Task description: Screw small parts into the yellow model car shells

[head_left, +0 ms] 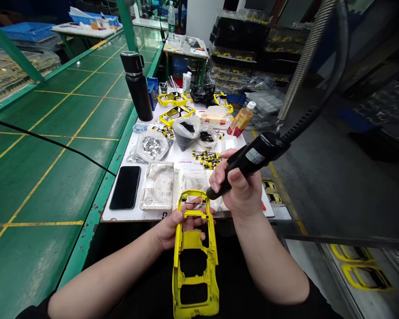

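My left hand [176, 226] is closed round the upper part of a yellow plastic frame [192, 241], with its fingers behind the frame. The frame is long, with several openings, and tilts down toward my body. My right hand [241, 188] grips a black electric screwdriver [249, 161] that hangs from a coiled spring [302, 62]. The driver's tip is at the frame's upper right corner; the bit itself is hidden, so I cannot tell whether it touches. Beyond my hands lie small yellow-and-black parts [206, 158] and a bag of silvery pieces [152, 147].
On the white table are a phone [125, 188], a worn white foam block [158, 186], a black flask [138, 88], a drink bottle [242, 119] and more yellow frames [176, 114]. A green conveyor [53, 133] runs along the left. Further frames [365, 277] lie at the lower right.
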`<state>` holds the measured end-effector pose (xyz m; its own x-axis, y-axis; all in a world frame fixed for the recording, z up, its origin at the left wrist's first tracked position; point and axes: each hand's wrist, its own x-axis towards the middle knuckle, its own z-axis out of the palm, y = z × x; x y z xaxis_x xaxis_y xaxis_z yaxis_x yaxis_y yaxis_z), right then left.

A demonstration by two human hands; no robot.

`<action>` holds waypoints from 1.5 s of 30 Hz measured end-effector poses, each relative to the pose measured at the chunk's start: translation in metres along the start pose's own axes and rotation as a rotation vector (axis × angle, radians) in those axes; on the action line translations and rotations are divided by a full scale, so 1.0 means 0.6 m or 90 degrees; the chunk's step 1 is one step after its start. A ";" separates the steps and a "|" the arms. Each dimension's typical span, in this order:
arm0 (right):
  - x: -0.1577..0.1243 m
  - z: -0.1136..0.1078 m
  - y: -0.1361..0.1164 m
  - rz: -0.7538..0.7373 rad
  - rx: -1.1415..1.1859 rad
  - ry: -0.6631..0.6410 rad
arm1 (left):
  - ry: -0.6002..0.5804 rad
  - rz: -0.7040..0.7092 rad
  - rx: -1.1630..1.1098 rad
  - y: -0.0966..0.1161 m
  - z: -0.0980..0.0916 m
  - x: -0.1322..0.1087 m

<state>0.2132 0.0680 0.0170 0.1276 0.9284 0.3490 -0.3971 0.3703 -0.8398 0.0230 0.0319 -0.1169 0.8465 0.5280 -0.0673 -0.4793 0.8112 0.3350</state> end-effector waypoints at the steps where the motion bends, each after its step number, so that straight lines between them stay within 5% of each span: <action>1: 0.001 -0.001 0.000 0.006 -0.001 -0.001 | 0.000 -0.001 -0.002 0.000 0.000 0.000; 10: 0.007 -0.022 0.009 0.096 0.039 -0.139 | 0.000 -0.002 -0.004 -0.002 -0.006 -0.005; 28: -0.011 0.001 0.005 0.077 -0.027 0.057 | 0.004 0.002 0.001 -0.001 -0.001 -0.004; 45: -0.014 0.018 0.009 0.056 -0.090 0.129 | 0.001 0.004 0.003 0.001 0.004 -0.003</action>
<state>0.2002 0.0616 0.0140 0.2835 0.9393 0.1935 -0.2853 0.2752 -0.9181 0.0215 0.0309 -0.1144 0.8432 0.5334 -0.0674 -0.4834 0.8070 0.3394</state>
